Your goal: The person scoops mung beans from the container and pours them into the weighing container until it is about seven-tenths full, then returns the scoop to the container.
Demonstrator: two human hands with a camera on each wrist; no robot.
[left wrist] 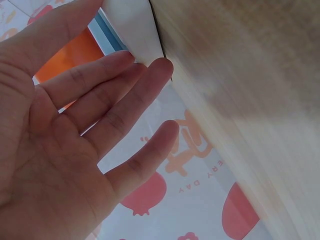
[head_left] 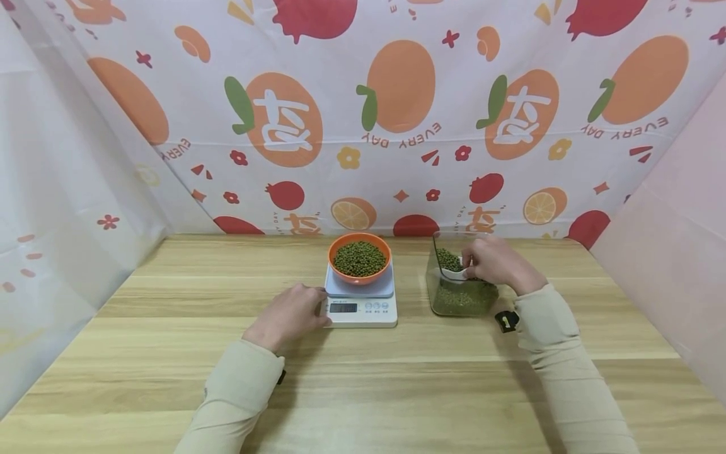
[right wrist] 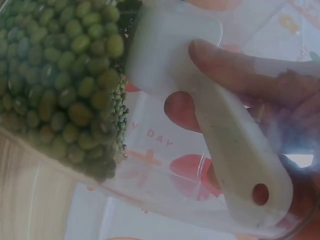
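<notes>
A white kitchen scale point(head_left: 363, 321) with a small display stands on the table. On its platform sits an orange bowl point(head_left: 358, 280) holding green mung beans point(head_left: 360, 258). My left hand point(head_left: 289, 315) touches the scale's left side; its fingers look extended and loosely spread in the left wrist view. To the right stands a clear container point(head_left: 435, 304) partly filled with mung beans point(right wrist: 55, 75). Reaching into it from above, my right hand point(head_left: 499, 261) pinches a white scoop point(right wrist: 235, 150) by its handle between thumb and fingers. The scoop's head is at the beans, partly blurred.
The wooden table point(head_left: 363, 391) runs up to a fruit-printed cloth point(head_left: 340, 183) behind the scale and container. Pale cloth also hangs on the left and right sides. A black wrist strap point(head_left: 507, 321) shows by the right sleeve.
</notes>
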